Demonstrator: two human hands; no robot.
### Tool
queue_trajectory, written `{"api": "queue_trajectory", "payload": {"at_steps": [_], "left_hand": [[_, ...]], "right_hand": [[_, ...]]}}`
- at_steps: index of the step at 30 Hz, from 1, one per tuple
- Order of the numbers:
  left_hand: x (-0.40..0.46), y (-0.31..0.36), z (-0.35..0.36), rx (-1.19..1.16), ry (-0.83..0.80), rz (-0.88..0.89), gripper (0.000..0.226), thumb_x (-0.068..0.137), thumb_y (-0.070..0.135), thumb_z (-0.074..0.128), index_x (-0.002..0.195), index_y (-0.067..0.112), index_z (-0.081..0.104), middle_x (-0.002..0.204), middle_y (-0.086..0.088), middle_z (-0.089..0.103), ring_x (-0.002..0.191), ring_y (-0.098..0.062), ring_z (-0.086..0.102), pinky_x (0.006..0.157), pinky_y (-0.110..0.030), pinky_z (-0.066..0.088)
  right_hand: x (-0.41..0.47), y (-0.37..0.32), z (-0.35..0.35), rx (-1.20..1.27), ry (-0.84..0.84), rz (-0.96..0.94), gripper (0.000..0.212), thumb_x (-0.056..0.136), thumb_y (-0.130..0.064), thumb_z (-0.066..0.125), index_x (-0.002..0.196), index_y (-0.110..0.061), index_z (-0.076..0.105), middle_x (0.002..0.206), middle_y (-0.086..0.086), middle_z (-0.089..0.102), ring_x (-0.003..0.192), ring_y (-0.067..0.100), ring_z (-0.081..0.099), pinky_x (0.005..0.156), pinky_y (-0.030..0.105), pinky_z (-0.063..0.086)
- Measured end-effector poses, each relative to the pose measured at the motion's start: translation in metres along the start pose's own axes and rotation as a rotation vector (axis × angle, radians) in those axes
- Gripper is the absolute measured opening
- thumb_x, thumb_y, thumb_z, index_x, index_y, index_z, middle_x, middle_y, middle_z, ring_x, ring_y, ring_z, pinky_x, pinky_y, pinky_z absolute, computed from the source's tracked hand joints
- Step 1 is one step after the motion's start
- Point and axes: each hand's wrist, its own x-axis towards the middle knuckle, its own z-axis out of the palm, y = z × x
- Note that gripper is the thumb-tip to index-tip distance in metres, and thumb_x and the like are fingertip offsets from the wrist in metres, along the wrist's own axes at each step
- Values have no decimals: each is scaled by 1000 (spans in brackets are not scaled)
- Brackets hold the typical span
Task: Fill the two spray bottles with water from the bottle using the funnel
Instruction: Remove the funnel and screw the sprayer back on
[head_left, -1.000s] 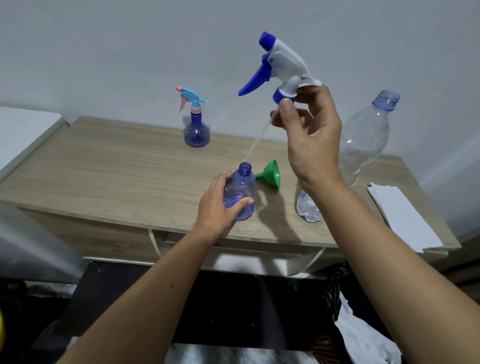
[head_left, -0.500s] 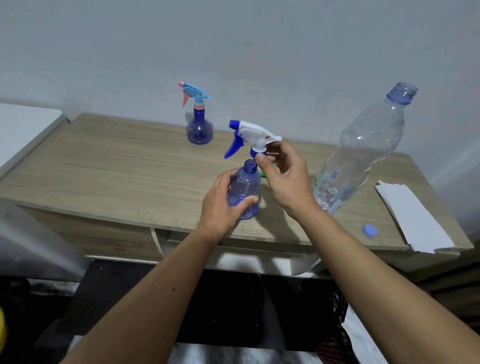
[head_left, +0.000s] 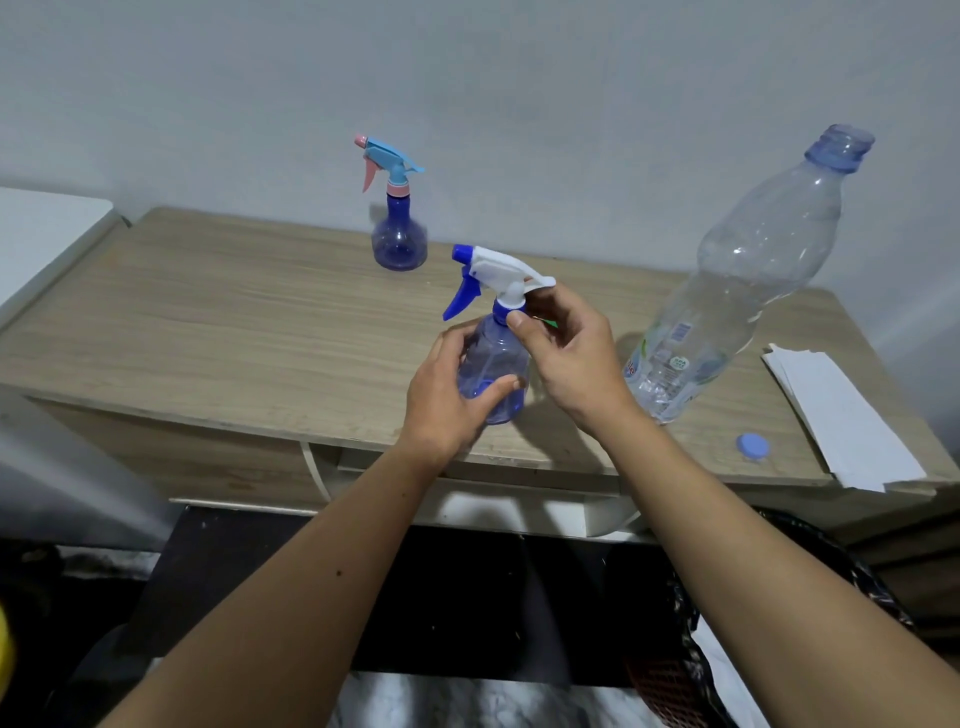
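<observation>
A blue spray bottle (head_left: 496, 366) stands near the front edge of the wooden table (head_left: 218, 312). My left hand (head_left: 449, 395) grips its body. The white and blue trigger head (head_left: 493, 278) sits on the bottle's neck, and my right hand (head_left: 569, 358) pinches its blue collar. A sliver of the green funnel (head_left: 549, 323) shows behind my right fingers. A second blue spray bottle (head_left: 399, 236) with a light blue and pink head stands at the back. The large clear water bottle (head_left: 737, 291) stands uncapped to the right, with little water showing in it.
A blue cap (head_left: 752, 447) lies near the table's front right edge. White paper sheets (head_left: 836, 415) lie at the right end. A wall rises behind the table, and a white surface (head_left: 47, 228) adjoins on the left.
My right hand brought the trigger head down from high above and set it onto the bottle's neck, feeding the tube inside. The left hand kept its grip on the bottle.
</observation>
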Motion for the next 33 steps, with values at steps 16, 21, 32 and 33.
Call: {"api": "queue_trajectory", "payload": {"at_steps": [16,21,32,33], "left_hand": [[-2,1,-3,-33,-15,34,72,78,53,85,140,28,57,129,11,67,117,-9,66,101,-42,58],[-1,0,-3,-13,-22,55,71,79,56,81,141,31,56,129,12,66,118,-10,66,101,-44,58],[0,-3,-2,4,-18,73,66,85,39,90,140,28,56,129,12,64,119,-6,63,103,-40,57],[0,-3,-2,-1,-17,74,65,85,38,90,140,28,56,129,11,64,118,-6,63,103,-39,57]], "right_hand": [[9,6,-9,181,-56,126,29,87,8,78,106,-6,61,107,13,72,96,17,71,92,27,58],[12,5,-7,190,-63,141,41,80,1,87,115,-10,69,106,13,71,95,14,65,96,35,59],[14,0,-4,165,-42,157,29,82,-1,87,92,-12,62,102,13,77,91,19,76,84,30,60],[14,0,-5,177,-37,161,28,83,0,86,92,-11,63,98,10,76,86,14,74,83,27,58]]}}
